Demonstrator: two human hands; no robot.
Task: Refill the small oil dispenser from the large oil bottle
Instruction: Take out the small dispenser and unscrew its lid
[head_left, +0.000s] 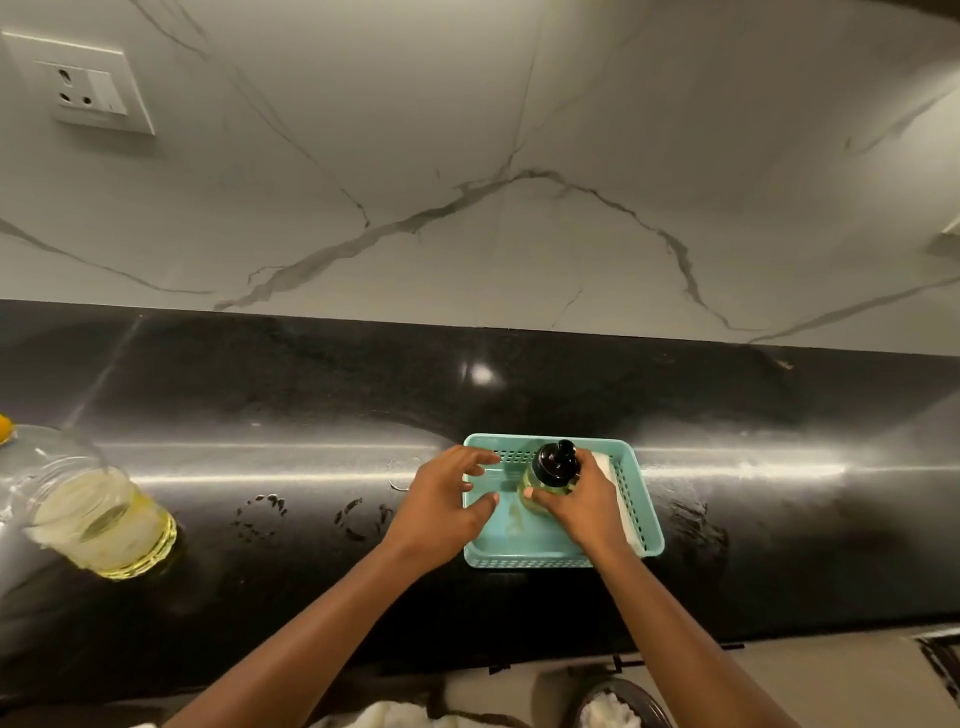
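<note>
dispenser (551, 470) upright, right fingers (540, 496) around it

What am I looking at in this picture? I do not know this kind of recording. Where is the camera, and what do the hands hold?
There is no machine, only a person wearing a camera on the head, which looks down at a black counter. The right hand grips a small oil dispenser with a black top, standing inside a teal basket. The left hand is open, holding nothing, over the basket's left edge. At far left stands a large oil bottle, partly filled with yellow oil. Behind is a marble wall with a socket.
</note>
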